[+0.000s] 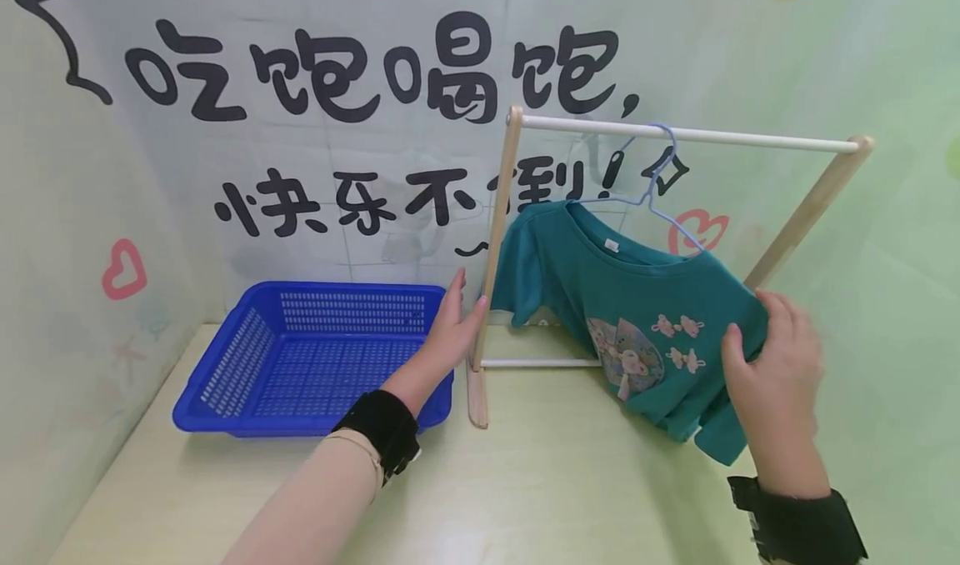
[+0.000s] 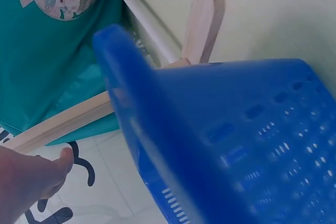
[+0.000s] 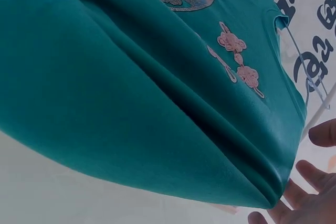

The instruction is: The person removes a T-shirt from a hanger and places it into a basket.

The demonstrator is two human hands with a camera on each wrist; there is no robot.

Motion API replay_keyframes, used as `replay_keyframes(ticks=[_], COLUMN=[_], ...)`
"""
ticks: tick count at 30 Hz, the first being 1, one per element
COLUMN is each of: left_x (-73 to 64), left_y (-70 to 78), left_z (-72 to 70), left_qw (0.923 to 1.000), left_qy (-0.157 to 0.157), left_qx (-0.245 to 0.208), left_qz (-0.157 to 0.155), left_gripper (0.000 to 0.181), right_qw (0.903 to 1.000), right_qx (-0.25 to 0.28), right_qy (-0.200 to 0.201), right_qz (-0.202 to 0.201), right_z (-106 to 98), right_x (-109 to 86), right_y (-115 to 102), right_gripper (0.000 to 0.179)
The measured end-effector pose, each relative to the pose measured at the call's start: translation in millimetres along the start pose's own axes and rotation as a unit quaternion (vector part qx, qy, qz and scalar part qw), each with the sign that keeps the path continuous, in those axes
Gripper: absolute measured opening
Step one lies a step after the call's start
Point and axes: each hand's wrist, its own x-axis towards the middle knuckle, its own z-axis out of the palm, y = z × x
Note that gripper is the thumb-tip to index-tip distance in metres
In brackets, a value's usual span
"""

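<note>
**Teal shirt on a wooden rack, both hands at work**

A wooden clothes rack (image 1: 675, 136) stands on the pale table (image 1: 555, 482), with a blue basket (image 1: 315, 357) just to its left. A teal shirt (image 1: 637, 315) hangs tilted on a light blue hanger (image 1: 660, 190) hooked over the top rail. The right hand (image 1: 776, 382) grips the shirt's sleeve, fingers curled round the fabric. The left hand (image 1: 450, 332) rests against the rack's left post with straight fingers, holding nothing.
</note>
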Motion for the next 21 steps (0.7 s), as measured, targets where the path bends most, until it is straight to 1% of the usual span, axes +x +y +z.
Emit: replay_keyframes(ticks=[3, 7, 8, 13, 18, 21], left_x=[7.6, 14.9, 16.5, 24.7, 33.9, 36.5], left_y=[1.8, 4.4, 5.2, 8.4, 10.2, 9.8], left_z=[4.0, 9.8, 11.1, 15.9, 19.5, 21.3], left_qw=[1.0, 1.0, 0.9999, 0.9998, 0.9987, 0.9984], left_qy=[0.001, -0.002, -0.001, 0.005, 0.019, 0.033], left_qx=[-0.006, -0.009, -0.008, -0.016, -0.048, -0.046], left_qz=[0.003, -0.004, -0.008, -0.008, -0.005, -0.002], left_gripper=[0.065, 0.064, 0.064, 0.061, 0.056, 0.053], right_qw=[1.0, 0.9999, 0.9999, 0.9998, 0.9995, 0.9992], right_qx=[0.003, 0.009, 0.011, 0.02, 0.028, 0.038], right_qy=[-0.002, -0.006, -0.004, 0.0, -0.009, -0.007], right_qz=[0.003, 0.008, 0.006, -0.01, -0.009, -0.01], right_z=[1, 2, 2, 4, 5, 4], right_x=[-0.4, -1.1, -1.1, -1.4, -1.2, -0.9], right_y=[0, -1, -1, -1, -2, -4], right_gripper=[0.05, 0.049, 0.049, 0.047, 0.047, 0.046])
